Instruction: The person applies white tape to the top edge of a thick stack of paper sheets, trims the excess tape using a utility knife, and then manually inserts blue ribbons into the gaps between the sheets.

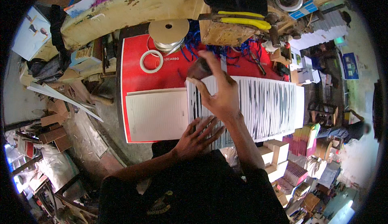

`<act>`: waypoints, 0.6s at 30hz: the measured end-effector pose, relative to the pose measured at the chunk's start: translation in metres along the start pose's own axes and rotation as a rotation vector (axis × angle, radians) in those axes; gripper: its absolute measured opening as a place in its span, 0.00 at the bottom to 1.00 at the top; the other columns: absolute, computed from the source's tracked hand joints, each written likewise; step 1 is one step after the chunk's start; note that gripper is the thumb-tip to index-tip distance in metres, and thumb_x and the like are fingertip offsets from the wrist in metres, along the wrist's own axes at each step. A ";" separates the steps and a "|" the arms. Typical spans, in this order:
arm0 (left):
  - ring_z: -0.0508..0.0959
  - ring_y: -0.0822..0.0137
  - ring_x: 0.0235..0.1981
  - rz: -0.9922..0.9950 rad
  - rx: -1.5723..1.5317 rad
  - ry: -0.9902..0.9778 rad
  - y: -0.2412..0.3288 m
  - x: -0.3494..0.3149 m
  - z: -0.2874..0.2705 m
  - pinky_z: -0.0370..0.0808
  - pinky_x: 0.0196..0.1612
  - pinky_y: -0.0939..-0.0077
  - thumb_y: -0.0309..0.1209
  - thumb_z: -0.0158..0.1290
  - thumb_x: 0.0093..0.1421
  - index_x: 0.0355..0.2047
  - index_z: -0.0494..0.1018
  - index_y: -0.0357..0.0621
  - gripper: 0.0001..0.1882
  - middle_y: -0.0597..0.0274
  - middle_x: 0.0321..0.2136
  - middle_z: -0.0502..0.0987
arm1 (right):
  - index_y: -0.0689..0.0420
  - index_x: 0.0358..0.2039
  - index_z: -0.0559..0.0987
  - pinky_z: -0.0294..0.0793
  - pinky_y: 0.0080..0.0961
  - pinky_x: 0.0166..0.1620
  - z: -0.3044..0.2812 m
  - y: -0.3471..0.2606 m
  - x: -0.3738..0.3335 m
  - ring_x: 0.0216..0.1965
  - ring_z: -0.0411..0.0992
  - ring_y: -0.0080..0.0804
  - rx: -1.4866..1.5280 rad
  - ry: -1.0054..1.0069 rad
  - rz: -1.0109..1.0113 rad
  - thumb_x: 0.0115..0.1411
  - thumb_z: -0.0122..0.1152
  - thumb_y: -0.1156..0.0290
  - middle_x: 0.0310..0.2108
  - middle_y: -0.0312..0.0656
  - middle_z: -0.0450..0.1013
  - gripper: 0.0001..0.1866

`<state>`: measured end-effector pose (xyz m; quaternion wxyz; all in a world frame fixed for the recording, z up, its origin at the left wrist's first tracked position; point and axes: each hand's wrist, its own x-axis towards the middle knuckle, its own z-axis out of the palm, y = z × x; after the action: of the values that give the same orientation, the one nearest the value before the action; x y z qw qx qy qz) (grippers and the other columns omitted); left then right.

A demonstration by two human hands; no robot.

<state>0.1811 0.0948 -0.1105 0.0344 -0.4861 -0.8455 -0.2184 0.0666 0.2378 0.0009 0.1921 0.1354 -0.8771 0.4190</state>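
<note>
Row of papers lies on the white-lettered red board; left hand rests on it, fingers spread; right hand grips a dark thing, apparently rounded but blurred. Bare red surrounds the white ring.

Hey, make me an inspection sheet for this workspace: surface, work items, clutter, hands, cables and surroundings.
Surface: red-topped work surface, partly covered.
Work items: long white paper stack, edges up; ruled paper flat to its left.
Clutter: spool, white ring-shaped roll, blue strands and yellow-handled tool toward the back.
Hands: left hand lies spread on the stack's near left end; right hand has its fingers around a dark rounded object, kind unclear.
Cables: nothing seen for certain.
Surroundings: cardboard boxes left; pale boxes and another person right.
</note>
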 end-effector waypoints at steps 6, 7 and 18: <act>0.51 0.50 0.73 0.014 -0.014 -0.026 -0.001 -0.006 0.008 0.45 0.72 0.43 0.54 0.57 0.59 0.71 0.56 0.51 0.44 0.49 0.71 0.52 | 0.54 0.65 0.65 0.82 0.35 0.40 0.023 0.021 -0.024 0.37 0.82 0.42 -0.061 -0.056 0.001 0.56 0.71 0.74 0.42 0.48 0.80 0.38; 0.51 0.50 0.73 0.038 -0.035 -0.039 0.001 -0.001 -0.003 0.45 0.72 0.43 0.54 0.57 0.59 0.71 0.56 0.51 0.44 0.49 0.71 0.52 | 0.54 0.65 0.65 0.82 0.35 0.40 0.019 0.018 -0.026 0.37 0.82 0.42 -0.077 -0.046 0.029 0.56 0.71 0.74 0.42 0.48 0.80 0.38; 0.42 0.51 0.75 -0.002 -0.085 -0.152 -0.084 0.035 -0.051 0.34 0.71 0.35 0.58 0.50 0.65 0.71 0.58 0.68 0.36 0.58 0.75 0.46 | 0.59 0.63 0.62 0.82 0.37 0.51 -0.056 -0.084 -0.164 0.51 0.77 0.47 -0.006 0.049 0.387 0.59 0.66 0.72 0.50 0.54 0.75 0.33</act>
<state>0.0850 0.0659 -0.0833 -0.0508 -0.5014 -0.8361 -0.2168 0.2581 0.2428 0.0163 0.1295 -0.0465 -0.8830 0.4487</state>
